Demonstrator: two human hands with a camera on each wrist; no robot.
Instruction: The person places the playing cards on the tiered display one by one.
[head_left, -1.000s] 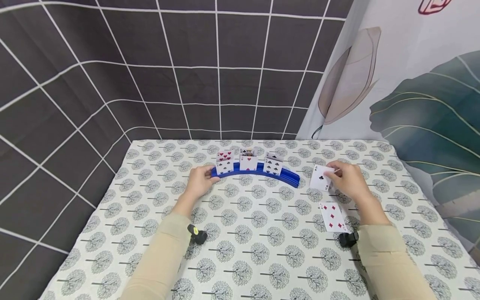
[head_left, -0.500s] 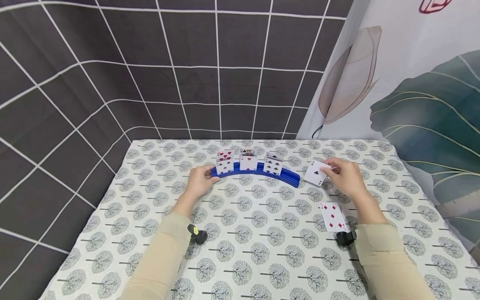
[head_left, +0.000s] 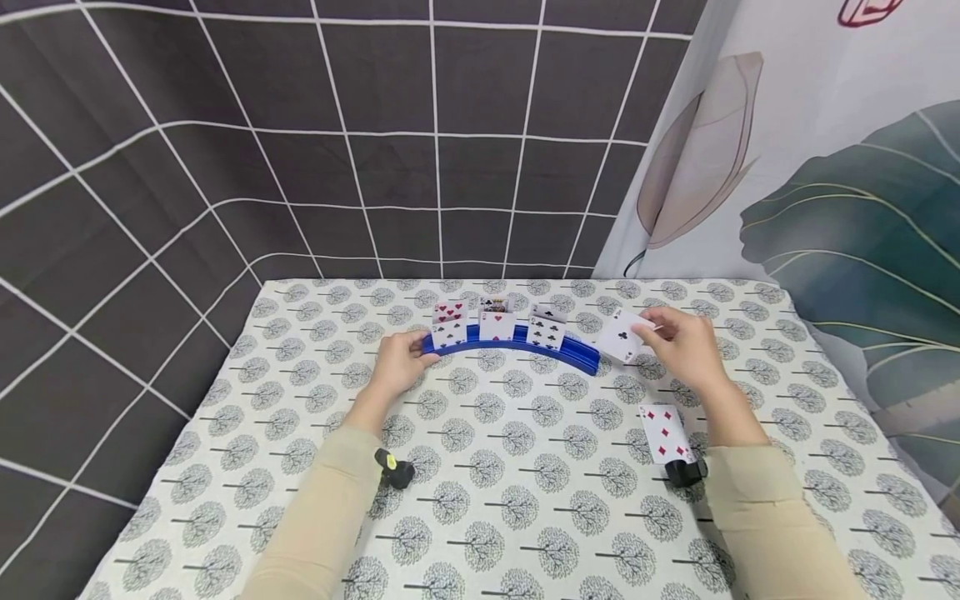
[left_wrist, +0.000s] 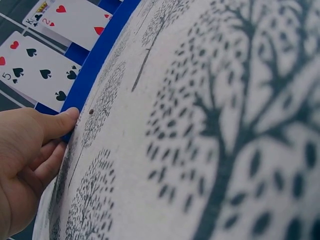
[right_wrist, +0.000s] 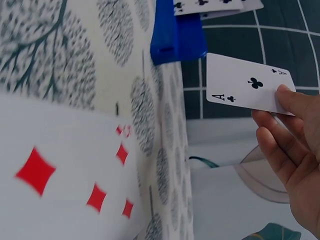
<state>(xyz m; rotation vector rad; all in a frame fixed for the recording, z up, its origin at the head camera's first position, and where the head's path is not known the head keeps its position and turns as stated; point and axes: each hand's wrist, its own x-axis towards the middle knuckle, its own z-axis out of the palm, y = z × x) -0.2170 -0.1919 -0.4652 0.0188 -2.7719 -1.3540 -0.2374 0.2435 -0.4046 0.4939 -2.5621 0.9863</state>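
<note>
A curved blue card holder (head_left: 558,352) stands on the table with several cards upright in it, among them a five of spades (left_wrist: 37,74) and a two of hearts (left_wrist: 75,22). My left hand (head_left: 399,361) grips the holder's left end (left_wrist: 75,100). My right hand (head_left: 678,344) pinches an ace of clubs (head_left: 621,337) (right_wrist: 247,84) in the air, just right of the holder's right end (right_wrist: 176,39). A diamonds card (head_left: 663,432) (right_wrist: 60,170) lies face up on the cloth near my right wrist.
The table (head_left: 525,500) wears a white cloth printed with grey trees. A dark grid-patterned backdrop (head_left: 300,150) stands behind and to the left, a leaf-print curtain (head_left: 825,208) to the right. The table's right edge (head_left: 840,367) runs close to my right hand.
My right hand has carried the ace of clubs up and to the left, closer to the holder's right end. My left hand has stayed on the holder.
</note>
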